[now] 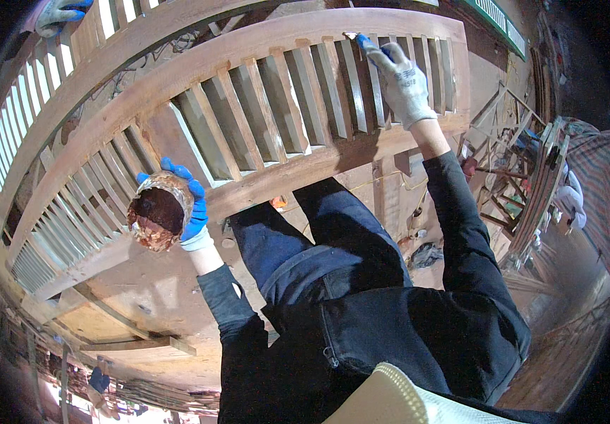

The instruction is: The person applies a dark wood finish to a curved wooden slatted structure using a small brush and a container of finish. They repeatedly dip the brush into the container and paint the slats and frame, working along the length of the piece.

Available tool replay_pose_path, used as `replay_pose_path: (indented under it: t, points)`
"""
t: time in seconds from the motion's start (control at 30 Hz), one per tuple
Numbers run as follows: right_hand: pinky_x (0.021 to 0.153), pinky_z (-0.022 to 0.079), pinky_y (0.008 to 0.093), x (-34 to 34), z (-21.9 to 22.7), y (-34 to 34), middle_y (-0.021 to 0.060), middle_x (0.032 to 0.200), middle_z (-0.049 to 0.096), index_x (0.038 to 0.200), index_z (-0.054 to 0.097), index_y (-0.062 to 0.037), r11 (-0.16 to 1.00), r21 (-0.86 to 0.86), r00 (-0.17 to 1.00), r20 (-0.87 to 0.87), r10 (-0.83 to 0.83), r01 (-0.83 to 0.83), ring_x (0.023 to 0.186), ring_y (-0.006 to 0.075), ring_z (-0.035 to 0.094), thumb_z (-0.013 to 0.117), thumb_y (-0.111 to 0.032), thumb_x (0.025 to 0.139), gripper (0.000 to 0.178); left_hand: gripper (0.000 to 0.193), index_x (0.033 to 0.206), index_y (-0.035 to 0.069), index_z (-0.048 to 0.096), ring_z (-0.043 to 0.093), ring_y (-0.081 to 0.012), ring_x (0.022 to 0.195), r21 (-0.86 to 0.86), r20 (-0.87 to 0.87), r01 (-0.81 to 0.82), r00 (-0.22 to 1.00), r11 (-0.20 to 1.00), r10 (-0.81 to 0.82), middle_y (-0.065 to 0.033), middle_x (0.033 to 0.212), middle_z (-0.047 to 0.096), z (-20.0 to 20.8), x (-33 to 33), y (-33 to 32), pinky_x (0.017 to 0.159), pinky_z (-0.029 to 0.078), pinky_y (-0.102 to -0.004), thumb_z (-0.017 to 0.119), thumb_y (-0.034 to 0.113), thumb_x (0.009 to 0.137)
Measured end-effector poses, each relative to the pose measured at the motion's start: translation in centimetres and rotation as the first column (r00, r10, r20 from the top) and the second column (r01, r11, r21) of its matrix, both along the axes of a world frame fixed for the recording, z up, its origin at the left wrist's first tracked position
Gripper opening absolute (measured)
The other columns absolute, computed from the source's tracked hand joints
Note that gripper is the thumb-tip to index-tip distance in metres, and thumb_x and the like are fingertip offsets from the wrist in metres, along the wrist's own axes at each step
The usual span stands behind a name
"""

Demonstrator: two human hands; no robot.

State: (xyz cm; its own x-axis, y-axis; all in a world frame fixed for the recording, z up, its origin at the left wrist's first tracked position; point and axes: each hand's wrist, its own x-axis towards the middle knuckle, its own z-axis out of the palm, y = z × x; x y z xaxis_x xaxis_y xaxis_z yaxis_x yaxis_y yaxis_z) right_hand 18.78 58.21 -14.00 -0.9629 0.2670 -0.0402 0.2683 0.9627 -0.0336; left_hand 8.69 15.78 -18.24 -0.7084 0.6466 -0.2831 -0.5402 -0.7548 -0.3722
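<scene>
The slatted panel (pixel 265 113) stretches across the upper view; what carries it is unclear. At its far edge, toward the right end, the right hand (pixel 405 83) pinches a small tool (pixel 351 35), mostly hidden, its grip nearly closed. By the near edge, left of the middle, the left hand (pixel 194 208) has its grip curled round a crusted can (pixel 153 239). Tilting the can could spill any liquid onto the panel; inside is dark brown, liquid or residue, I cannot tell. Beyond lies a second panel (pixel 170 25).
</scene>
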Motion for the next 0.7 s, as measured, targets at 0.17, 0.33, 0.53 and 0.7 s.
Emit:
replay_pose_path:
  t: [0.17, 0.33, 0.53, 0.7]
  points:
    - [0.070, 0.056, 0.0409, 0.9, 0.9, 0.0, 0.0072, 0.108, 0.059, 0.124, 0.058, -0.0267, 0.997, -0.060, 0.999, 0.009, 0.040, -0.040, 0.082, 0.0308, 0.066, 0.056, 0.004, 0.080, 0.054, 0.047, 0.132, 0.009, 0.053, 0.044, -0.0331, 0.128, -0.017, 0.026, -0.051, 0.998, 0.999, 0.051, -0.0151, 0.139, 0.049, -0.1, 0.0, -0.5, 0.102, 0.040, -0.0557, 0.051, 0.040, 0.097]
    - [0.070, 0.054, 0.0403, 0.1, 0.8, 0.7, 0.0081, 0.111, 0.059, 0.122, 0.059, -0.0238, 0.995, -0.102, 0.998, -0.065, -0.005, -0.001, 0.085, 0.0311, 0.065, 0.058, 0.001, 0.080, 0.049, 0.047, 0.135, 0.010, 0.051, 0.044, -0.0328, 0.128, -0.020, 0.017, -0.079, 0.997, 0.997, 0.079, -0.0154, 0.141, 0.047, 0.7, 0.1, 0.3, 0.104, 0.038, -0.0550, 0.052, 0.039, 0.097]
    - [0.069, 0.054, 0.0417, 1.9, 1.2, 1.2, 0.0068, 0.106, 0.059, 0.119, 0.061, -0.0226, 0.987, -0.154, 0.994, -0.092, -0.058, 0.043, 0.083, 0.0319, 0.064, 0.059, -0.001, 0.081, 0.044, 0.048, 0.136, 0.010, 0.049, 0.044, -0.0323, 0.129, 0.060, 0.010, -0.031, 0.999, 0.998, 0.031, -0.0162, 0.142, 0.045, 0.4, -0.2, 0.0, 0.105, 0.038, -0.0538, 0.053, 0.038, 0.097]
    - [0.070, 0.055, 0.0401, 1.6, -0.8, 2.0, 0.0073, 0.108, 0.058, 0.122, 0.058, -0.0245, 0.999, 0.033, 0.998, -0.060, 0.020, -0.018, 0.083, 0.0309, 0.065, 0.056, 0.000, 0.082, 0.048, 0.044, 0.136, 0.015, 0.050, 0.042, -0.0330, 0.131, 0.056, 0.060, -0.052, 0.997, 0.997, 0.048, -0.0161, 0.142, 0.044, 0.1, -0.3, -0.1, 0.106, 0.037, -0.0563, 0.053, 0.035, 0.097]
